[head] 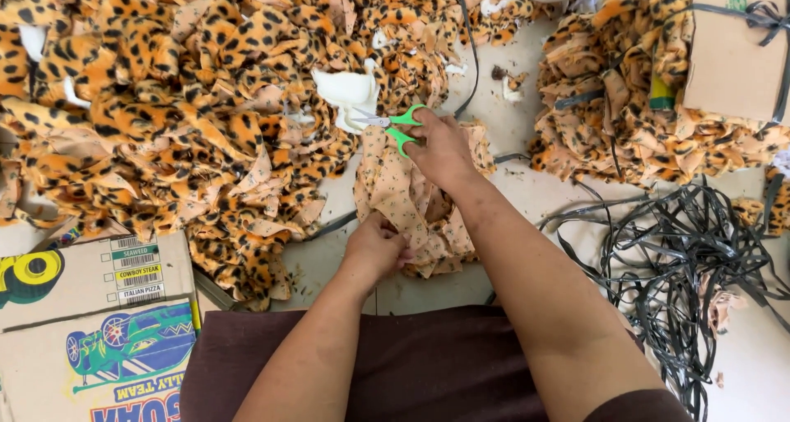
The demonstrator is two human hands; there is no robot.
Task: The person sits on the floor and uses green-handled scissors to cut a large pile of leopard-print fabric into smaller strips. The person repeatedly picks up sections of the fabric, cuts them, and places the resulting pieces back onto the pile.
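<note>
nearest to me i am seeing the dark maroon lap cloth (428, 364), and both forearms are reaching forward over it toward the pale floor (527, 191). the 2 hands are working apart, 1 ahead of the other. the left hand (376, 247) is lying closer to my body, and its fingers are closing on the near edge of the tan fabric piece (411, 204), which is showing its plain backing side. the right hand (440, 149) is sitting farther out at the far end of the same piece, and it is gripping the green-handled scissors (393, 126). the blades are pointing left toward a white scrap (350, 93) and they look nearly together, though i cannot tell whether they are biting into cloth. the fabric piece is running with its long axis away from me, from the left hand up to the right, so the right hand is the nearer 1 to the cutting end. the large heap of leopard-print pieces (164, 117) is lying left of the scissors, a second heap (625, 109) is lying well to the right, and black strapping (683, 257) is tangling beside my right arm.
</note>
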